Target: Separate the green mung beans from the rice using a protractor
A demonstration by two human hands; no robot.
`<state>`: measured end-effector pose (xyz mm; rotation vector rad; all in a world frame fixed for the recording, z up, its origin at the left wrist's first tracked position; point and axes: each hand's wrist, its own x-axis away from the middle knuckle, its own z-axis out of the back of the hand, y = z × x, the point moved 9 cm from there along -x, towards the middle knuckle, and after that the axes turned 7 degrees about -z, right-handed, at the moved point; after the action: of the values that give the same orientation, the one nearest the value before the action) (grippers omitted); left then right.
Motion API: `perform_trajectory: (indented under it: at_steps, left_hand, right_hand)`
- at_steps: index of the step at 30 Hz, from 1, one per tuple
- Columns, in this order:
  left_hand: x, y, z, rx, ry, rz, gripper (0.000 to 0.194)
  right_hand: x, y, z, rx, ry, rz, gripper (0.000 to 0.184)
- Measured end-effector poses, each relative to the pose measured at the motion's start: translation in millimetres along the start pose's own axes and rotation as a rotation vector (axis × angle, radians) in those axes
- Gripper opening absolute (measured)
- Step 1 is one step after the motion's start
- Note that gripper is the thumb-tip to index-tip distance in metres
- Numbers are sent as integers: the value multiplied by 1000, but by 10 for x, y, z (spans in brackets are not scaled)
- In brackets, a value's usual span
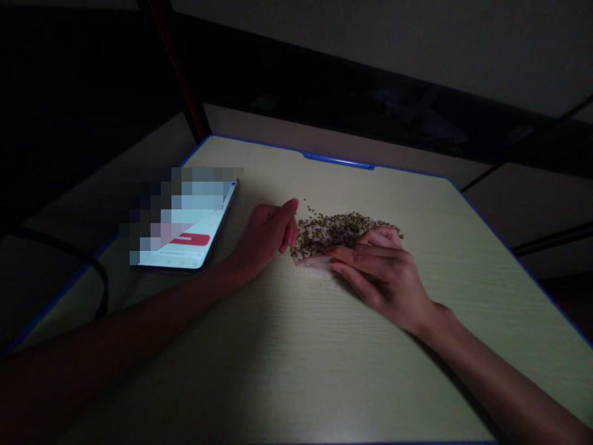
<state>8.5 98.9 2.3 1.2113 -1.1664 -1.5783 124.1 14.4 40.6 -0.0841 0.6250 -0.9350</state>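
Observation:
A spread of small green-brown grains, perhaps beans or seeds (pixel 319 232), lies on a pale thin sheet (pixel 309 262) on the table. At its left edge is my left hand (pixel 271 235), fingers curled in and the thumb laid along them; whatever they hold, if anything, is hidden. My right hand (pixel 391 269) reaches over the right front part of the grains. Its thumb and index finger come together near the sheet's front edge, the other fingers bent over the grains. What lies between those fingertips is too small and dim to make out.
A lit phone (pixel 185 253) lies on the left side of the pale table (pixel 287 371), partly blurred out. The table has a blue rim with a raised blue strip (pixel 338 161) at the far edge. A dark cable (pixel 99 272) hangs at the left. The surroundings are dark.

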Motion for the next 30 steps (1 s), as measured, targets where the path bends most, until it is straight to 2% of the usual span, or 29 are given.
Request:
perform_trajectory:
  at_steps: [5, 17, 30]
  left_hand:
    - [10, 9, 5, -24, 3, 6, 53]
    - [0, -9, -14, 27, -9, -25, 53]
    - [1, -5, -18, 13, -8, -18, 55]
  right_hand:
    - [-10, -11, 3, 17, 23, -20, 21]
    - [12, 171, 84, 19, 81, -103, 22]
    - [6, 175, 53, 15, 38, -84, 24]
